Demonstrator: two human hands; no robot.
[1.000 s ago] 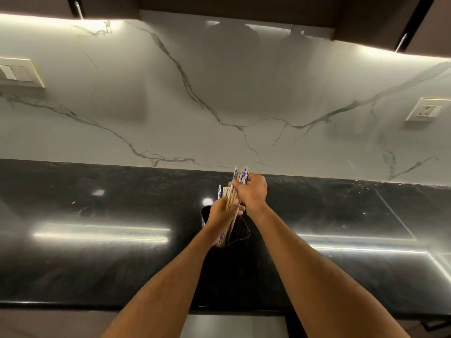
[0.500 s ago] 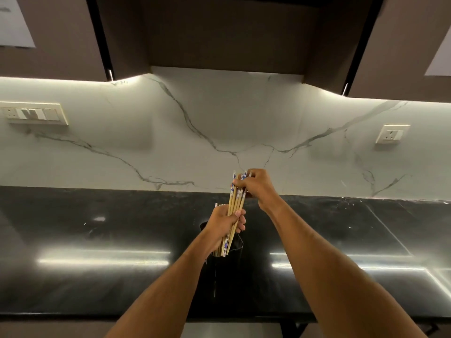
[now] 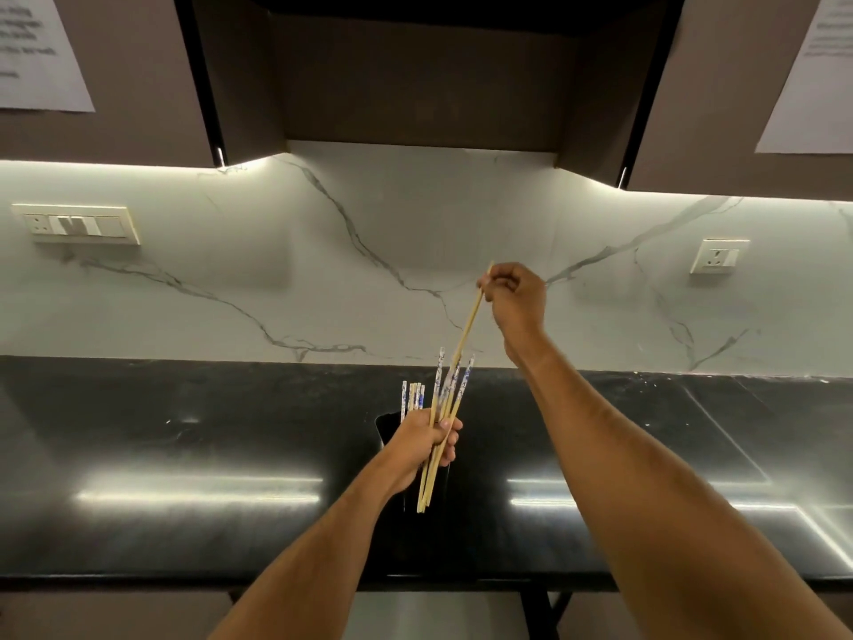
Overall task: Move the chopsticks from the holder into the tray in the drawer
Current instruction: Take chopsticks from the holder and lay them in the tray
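Observation:
My left hand (image 3: 422, 443) grips a bundle of chopsticks (image 3: 450, 394), pale wood with blue-and-white patterned tops, lifted above the black countertop. My right hand (image 3: 514, 297) is raised higher and pinches the top of a single plain chopstick (image 3: 468, 323) that slants down into the bundle. Behind my left hand stands the dark holder (image 3: 385, 429), mostly hidden, with several patterned chopstick tops (image 3: 413, 392) still sticking out of it. No drawer or tray is in sight.
A glossy black countertop (image 3: 184, 478) runs the full width, backed by a white marble wall (image 3: 277, 270). Switch plates (image 3: 76, 224) and a socket (image 3: 720, 256) are on the wall. Dark cabinets (image 3: 415, 76) with paper sheets hang overhead.
My right hand has risen up and to the right, drawing one chopstick out of the bundle. The left hand keeps its grip on the rest. The view has tilted upward.

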